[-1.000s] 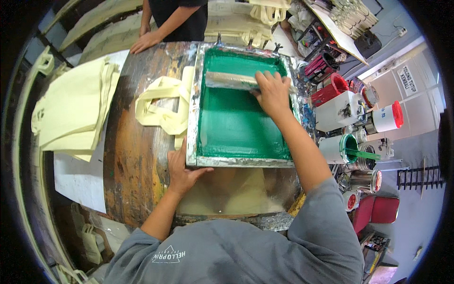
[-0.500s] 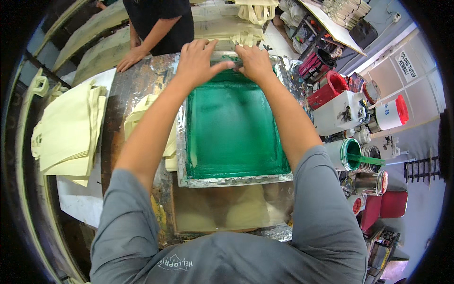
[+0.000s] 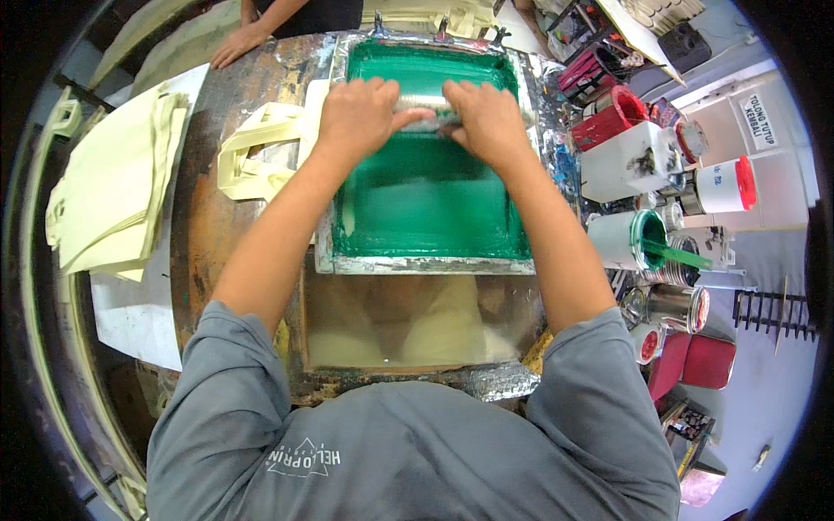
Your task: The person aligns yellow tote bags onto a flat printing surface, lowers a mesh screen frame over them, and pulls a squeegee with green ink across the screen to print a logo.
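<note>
A screen-printing frame [image 3: 426,265] with pale, ink-spotted edges lies flat before me, its mesh [image 3: 426,217] coated in green ink. Across its upper part I hold a squeegee [image 3: 441,118], mostly covered by my fingers. My left hand [image 3: 358,113] is closed over its left part, thumb along the near side. My right hand [image 3: 486,122] grips the right part. The squeegee's lower edge is hidden from me. From under the frame's left side sticks out the handle of a cream tote bag [image 3: 252,156].
A stack of cream bags [image 3: 113,187] lies at the left. Clamps [image 3: 443,26] stand at the frame's far edge. To the right are paint containers, including an open tub of green ink [image 3: 630,241] with a green stick. Another person's hand [image 3: 239,45] rests on the table's far left.
Both hands have drawn the squeegee from the frame's far end toward me. The view has shifted, so the frame sits higher in the picture and its far edge shows.
</note>
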`<state>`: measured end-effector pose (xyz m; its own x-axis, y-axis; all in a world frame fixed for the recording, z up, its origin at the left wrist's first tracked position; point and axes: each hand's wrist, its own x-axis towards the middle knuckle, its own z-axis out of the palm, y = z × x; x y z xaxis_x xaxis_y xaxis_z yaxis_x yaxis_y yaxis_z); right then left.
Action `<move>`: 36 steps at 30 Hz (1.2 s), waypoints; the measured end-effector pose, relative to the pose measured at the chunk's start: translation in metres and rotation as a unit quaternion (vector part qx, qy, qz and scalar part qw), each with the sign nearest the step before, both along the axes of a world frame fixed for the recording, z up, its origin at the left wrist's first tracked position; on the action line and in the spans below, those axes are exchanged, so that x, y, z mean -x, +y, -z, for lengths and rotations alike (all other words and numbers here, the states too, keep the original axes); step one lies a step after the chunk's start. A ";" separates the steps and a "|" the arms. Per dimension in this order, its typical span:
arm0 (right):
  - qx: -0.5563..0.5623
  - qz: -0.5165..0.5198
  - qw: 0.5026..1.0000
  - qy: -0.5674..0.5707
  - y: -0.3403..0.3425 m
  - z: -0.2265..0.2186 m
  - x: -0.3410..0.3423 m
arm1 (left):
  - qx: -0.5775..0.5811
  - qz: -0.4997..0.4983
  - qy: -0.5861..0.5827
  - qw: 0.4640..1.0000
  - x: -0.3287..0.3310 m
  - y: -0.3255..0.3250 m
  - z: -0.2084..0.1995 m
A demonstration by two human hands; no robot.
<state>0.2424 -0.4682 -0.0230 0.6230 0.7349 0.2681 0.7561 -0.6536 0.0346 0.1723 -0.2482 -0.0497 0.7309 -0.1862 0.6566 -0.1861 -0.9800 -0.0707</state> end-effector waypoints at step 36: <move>-0.116 0.089 0.983 -0.111 0.001 -0.210 0.069 | 0.154 -0.205 0.234 0.938 0.162 0.029 0.024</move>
<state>0.1734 -0.4669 0.1871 0.6432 0.5227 0.5596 0.6202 -0.7842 0.0196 0.0100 -0.2196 -0.0738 0.9210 0.3194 0.2230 0.2710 -0.9365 0.2224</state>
